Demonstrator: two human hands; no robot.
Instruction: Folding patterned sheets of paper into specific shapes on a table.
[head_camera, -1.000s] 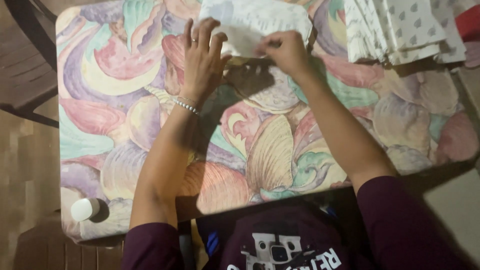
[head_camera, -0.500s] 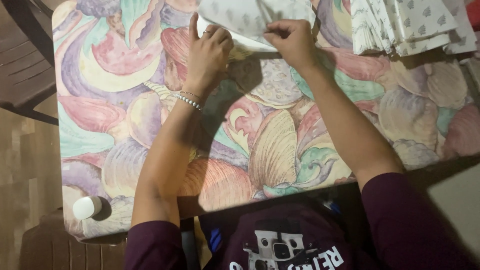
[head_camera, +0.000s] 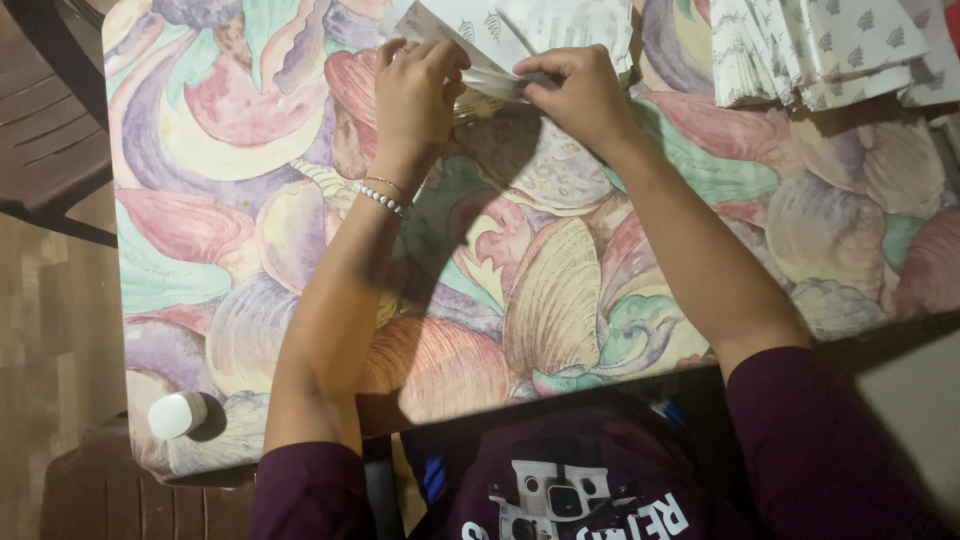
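Observation:
A sheet of white patterned paper (head_camera: 520, 30) lies at the far edge of the table. My left hand (head_camera: 415, 95) pinches its near left edge with curled fingers; a beaded bracelet (head_camera: 378, 195) sits on that wrist. My right hand (head_camera: 580, 90) grips the same paper's near edge just to the right, fingers folded over it. The two hands almost touch. The paper's far part runs out of the frame.
The table (head_camera: 250, 260) wears a cloth with pastel shell shapes. A stack of folded white patterned paper (head_camera: 820, 45) lies at the back right. A small white cap-shaped thing (head_camera: 177, 414) stands at the near left corner. A dark chair (head_camera: 50, 110) stands left.
My left hand went from lying flat with spread fingers to curling onto the paper's edge. Both hands have drawn together on the paper.

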